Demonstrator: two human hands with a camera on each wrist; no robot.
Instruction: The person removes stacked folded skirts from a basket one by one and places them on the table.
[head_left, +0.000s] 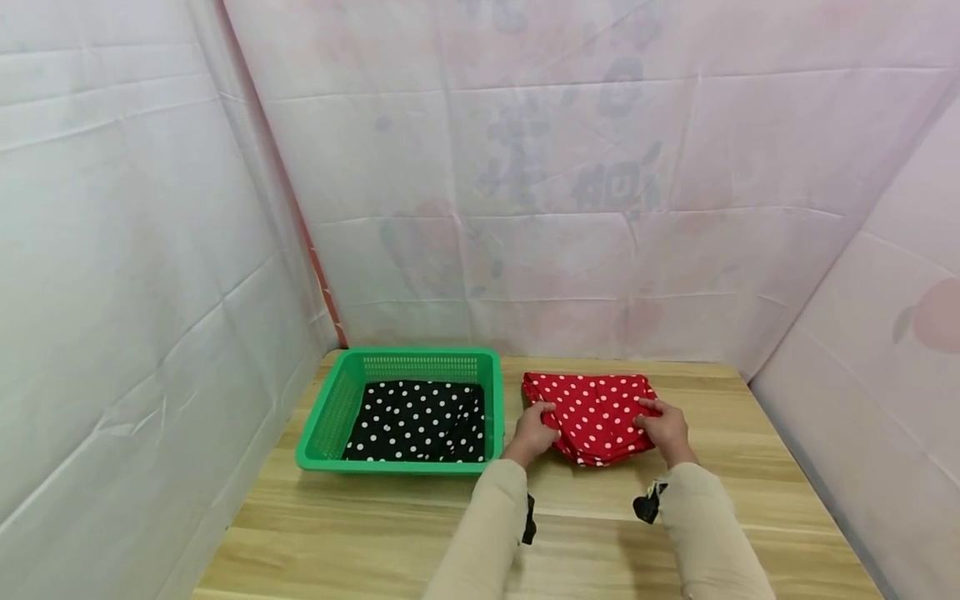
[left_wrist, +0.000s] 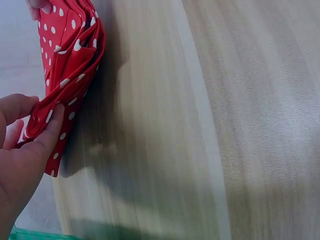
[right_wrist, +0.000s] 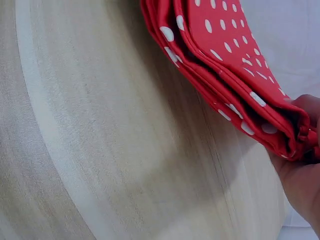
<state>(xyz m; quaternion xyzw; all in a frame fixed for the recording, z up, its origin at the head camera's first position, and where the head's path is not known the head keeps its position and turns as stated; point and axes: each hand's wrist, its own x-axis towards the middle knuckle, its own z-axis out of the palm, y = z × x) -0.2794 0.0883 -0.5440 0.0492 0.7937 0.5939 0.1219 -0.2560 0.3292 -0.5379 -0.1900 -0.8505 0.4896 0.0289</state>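
A folded red cloth with white dots (head_left: pixel 600 412) is held between both hands over the right half of the table, several layers showing along its near edge. My left hand (head_left: pixel 535 432) pinches its left side, thumb on one face and fingers on the other, as the left wrist view shows at the cloth's edge (left_wrist: pixel 60 120). At the opposite side my right hand (head_left: pixel 666 427) grips the folded layers (right_wrist: pixel 235 95), with the thumb on top. A black cloth with white dots (head_left: pixel 420 421) lies flat inside the green basket (head_left: pixel 397 468), left of the left hand.
The wooden table (head_left: pixel 360 533) runs back to a white printed curtain (head_left: pixel 540 250), with more sheeting (head_left: pixel 135 333) on the left and on the right. The basket's right rim stands close to the left wrist. Black straps (head_left: pixel 649 502) sit on the wrists.
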